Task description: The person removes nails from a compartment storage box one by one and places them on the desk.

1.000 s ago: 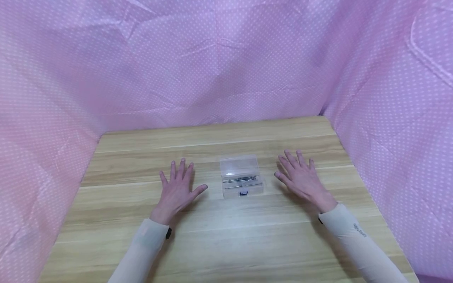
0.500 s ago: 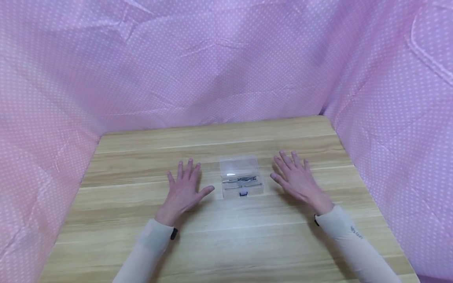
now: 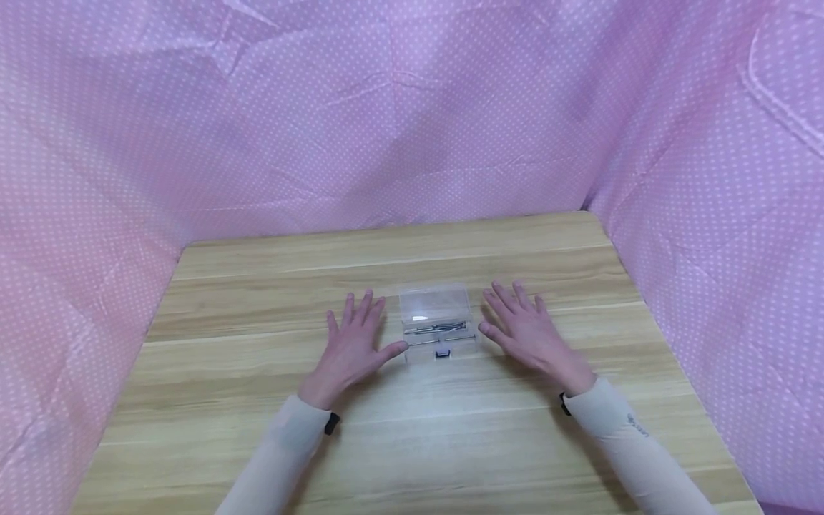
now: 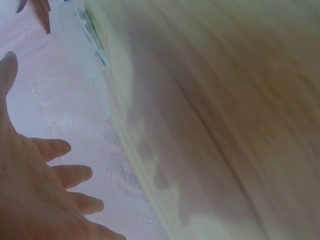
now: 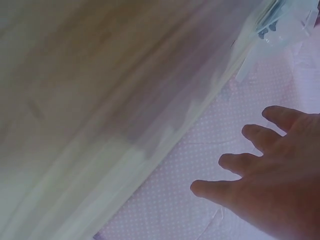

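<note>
A clear plastic box sits on the wooden worktop between the two hands, its lid folded back toward the far side. Dark metal nails lie bunched in its far part, with two thin rods nearer the black latch on the near wall. The left hand is raised at the left, fingers spread and grasping nothing, its thumb by the box's near left corner; whether they touch, I cannot tell. The right hand, likewise spread and holding nothing, hovers just right of the box.
</note>
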